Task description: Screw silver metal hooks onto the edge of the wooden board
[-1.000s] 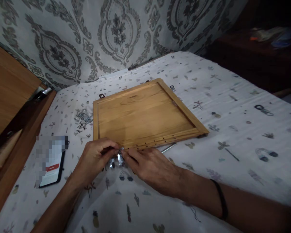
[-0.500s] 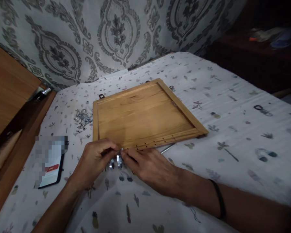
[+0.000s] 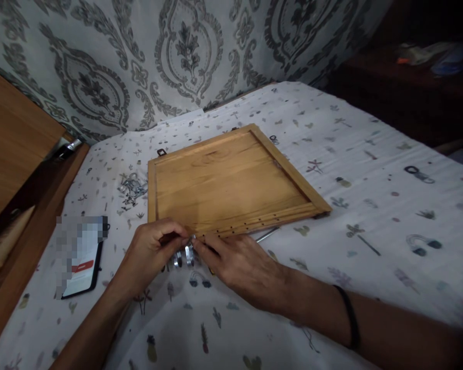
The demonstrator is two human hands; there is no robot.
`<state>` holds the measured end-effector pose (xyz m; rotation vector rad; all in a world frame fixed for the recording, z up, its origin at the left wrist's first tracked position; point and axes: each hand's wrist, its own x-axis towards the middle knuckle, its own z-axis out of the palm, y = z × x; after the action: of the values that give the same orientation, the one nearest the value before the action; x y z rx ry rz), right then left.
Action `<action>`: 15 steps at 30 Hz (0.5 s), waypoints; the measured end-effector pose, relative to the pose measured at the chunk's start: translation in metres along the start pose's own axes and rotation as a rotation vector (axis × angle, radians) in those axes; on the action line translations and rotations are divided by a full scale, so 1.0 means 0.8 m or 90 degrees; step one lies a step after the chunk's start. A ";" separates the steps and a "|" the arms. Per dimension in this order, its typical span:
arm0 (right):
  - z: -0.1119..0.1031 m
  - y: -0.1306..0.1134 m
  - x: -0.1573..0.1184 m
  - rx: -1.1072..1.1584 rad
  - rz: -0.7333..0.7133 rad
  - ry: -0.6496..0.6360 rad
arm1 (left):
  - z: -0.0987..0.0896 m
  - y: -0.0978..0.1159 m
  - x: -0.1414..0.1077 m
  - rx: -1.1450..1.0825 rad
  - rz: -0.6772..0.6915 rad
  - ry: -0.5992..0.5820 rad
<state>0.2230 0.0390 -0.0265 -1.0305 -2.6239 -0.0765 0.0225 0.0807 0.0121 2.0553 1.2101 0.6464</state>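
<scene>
A wooden panel (image 3: 227, 177) with a raised frame lies flat on the patterned cloth, a double row of small holes along its near edge. At the near left part of that edge sits a shiny metal bracket (image 3: 189, 255) with curved loops. My left hand (image 3: 148, 257) pinches the bracket's upper end between thumb and fingertips. From the other side, the closed fingertips of my right hand (image 3: 247, 270) press on the same piece. A thin metal rod (image 3: 267, 235) sticks out beyond my right hand; its other end is hidden. The fingertips partly cover the bracket.
Loose metal hardware (image 3: 132, 187) lies in a pile left of the panel. A phone (image 3: 85, 259) rests on the cloth (image 3: 370, 308) nearer me. Dark metal loops (image 3: 161, 152) stick out at the panel's far edge. A patterned wall (image 3: 139, 31) rises behind, with wooden furniture (image 3: 19, 133) at left.
Almost nothing differs. Both hands stay at the bracket with only slight finger movement, and the panel lies where it was.
</scene>
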 end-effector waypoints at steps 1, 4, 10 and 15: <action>-0.001 0.000 0.000 0.001 0.002 -0.002 | 0.001 0.000 0.000 -0.002 -0.001 0.003; -0.003 -0.002 0.001 0.003 0.007 -0.019 | 0.001 0.000 0.000 -0.007 0.001 0.015; -0.006 -0.004 0.002 0.006 0.014 -0.048 | 0.000 0.001 -0.001 -0.011 -0.016 -0.008; -0.005 -0.003 0.002 0.001 0.014 -0.034 | 0.002 0.000 -0.003 -0.030 -0.014 0.009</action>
<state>0.2214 0.0375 -0.0218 -1.0752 -2.6592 -0.0433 0.0228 0.0782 0.0110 1.9982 1.2125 0.6734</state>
